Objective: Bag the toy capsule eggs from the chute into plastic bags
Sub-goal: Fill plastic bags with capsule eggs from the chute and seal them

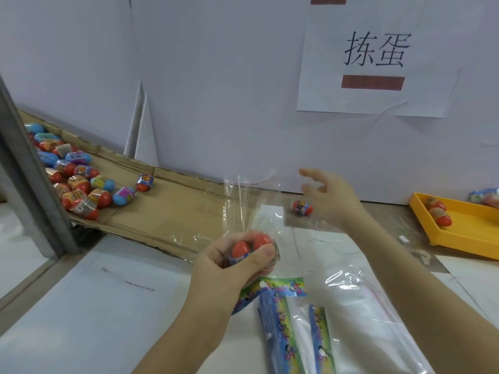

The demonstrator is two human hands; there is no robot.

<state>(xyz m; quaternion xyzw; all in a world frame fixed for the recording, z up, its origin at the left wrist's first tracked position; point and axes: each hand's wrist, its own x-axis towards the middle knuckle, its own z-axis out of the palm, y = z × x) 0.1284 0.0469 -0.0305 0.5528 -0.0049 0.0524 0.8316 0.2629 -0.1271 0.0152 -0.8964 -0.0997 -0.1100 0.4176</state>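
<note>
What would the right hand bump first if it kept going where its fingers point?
Probably the clear plastic bag held up by the left hand; the open right hand points left at its top. Depth is unclear.

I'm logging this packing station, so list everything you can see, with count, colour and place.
Cardboard chute: one, brown, sloping down from the left.
Chute eggs: a heap too overlapped to count, red and blue, chute's upper left.
Loose egg: one, red, just below the right hand.
Clear bag: one, transparent, standing up from the left hand.
Bagged eggs: two, red, at the bag's bottom.
Yellow tray: one, far right on the table.
Tray eggs: two visible, red, at the tray's back left.
Printed bags: a pile, blue-green headers, table front.
Paper sign: one, white, on the wall.
Left hand: grips the bag around the two eggs.
Right hand: fingers spread, holding nothing.
</note>
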